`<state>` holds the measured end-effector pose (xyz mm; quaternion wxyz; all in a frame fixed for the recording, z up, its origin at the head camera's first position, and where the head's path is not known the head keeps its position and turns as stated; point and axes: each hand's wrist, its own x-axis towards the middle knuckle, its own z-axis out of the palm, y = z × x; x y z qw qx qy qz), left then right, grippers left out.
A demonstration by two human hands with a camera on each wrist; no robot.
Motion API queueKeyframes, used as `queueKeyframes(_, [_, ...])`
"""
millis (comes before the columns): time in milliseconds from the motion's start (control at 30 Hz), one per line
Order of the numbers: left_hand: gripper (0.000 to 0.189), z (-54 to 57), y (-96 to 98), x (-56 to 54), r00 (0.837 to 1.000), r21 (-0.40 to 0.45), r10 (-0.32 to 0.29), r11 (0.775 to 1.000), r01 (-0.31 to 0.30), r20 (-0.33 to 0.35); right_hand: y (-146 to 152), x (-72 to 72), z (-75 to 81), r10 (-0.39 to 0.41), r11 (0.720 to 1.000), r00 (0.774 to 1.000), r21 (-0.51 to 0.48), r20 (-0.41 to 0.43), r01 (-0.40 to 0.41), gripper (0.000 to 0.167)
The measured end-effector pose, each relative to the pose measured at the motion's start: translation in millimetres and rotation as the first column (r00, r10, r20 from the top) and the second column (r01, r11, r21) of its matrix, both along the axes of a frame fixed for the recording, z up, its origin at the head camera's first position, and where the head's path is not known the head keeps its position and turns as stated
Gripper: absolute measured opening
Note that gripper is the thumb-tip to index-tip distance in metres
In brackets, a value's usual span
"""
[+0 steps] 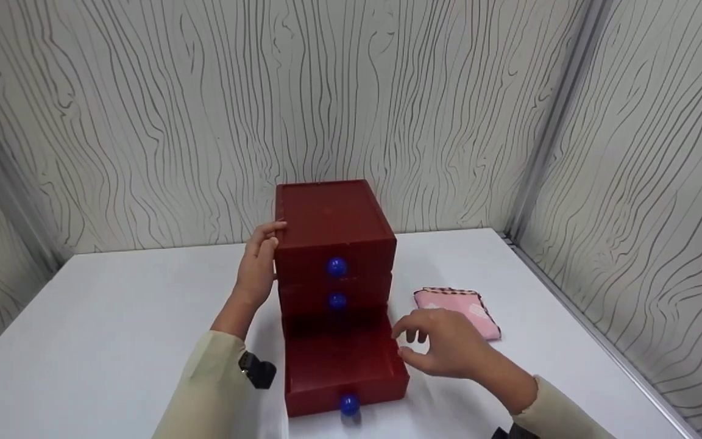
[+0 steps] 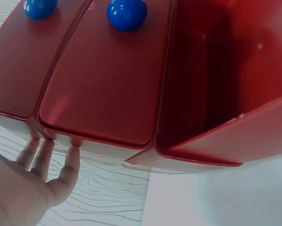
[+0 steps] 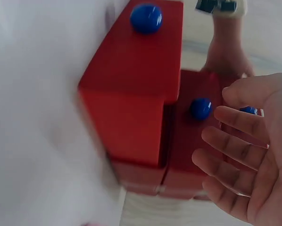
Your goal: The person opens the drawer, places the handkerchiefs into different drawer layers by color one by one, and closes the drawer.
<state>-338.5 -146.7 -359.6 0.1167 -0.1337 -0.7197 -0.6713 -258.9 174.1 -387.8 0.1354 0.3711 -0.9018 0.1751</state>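
A dark red cabinet [image 1: 333, 213] with three stacked drawers and blue ball knobs stands on the white table. Its bottom drawer [image 1: 345, 360] is pulled out, and the inside that shows is bare. My left hand [image 1: 257, 268] rests against the cabinet's left side, fingertips at the top edge; in the left wrist view the fingers [image 2: 68, 172] lie along that side. Beside the drawer's right wall hovers my right hand [image 1: 448, 344], its fingers loosely bent with nothing between them. The right wrist view shows these spread fingers [image 3: 230, 146] in front of the upper drawers.
A folded pink cloth [image 1: 467, 308] with a checked border lies on the table right of the cabinet, partly behind my right hand. Wood-grain patterned panels [image 1: 205, 122] enclose the table at the back and sides. A metal rail [image 1: 601, 341] runs along the right edge.
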Motion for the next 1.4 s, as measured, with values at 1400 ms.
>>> queueKeyframes(1400, [0.039, -1.1, 1.0, 0.7, 0.999, -0.036, 0.030, 0.999, -0.029, 0.015, 56.9, -92.2, -60.6, -0.324, 0.940, 0.946, 0.118, 0.017, 0.319, 0.006])
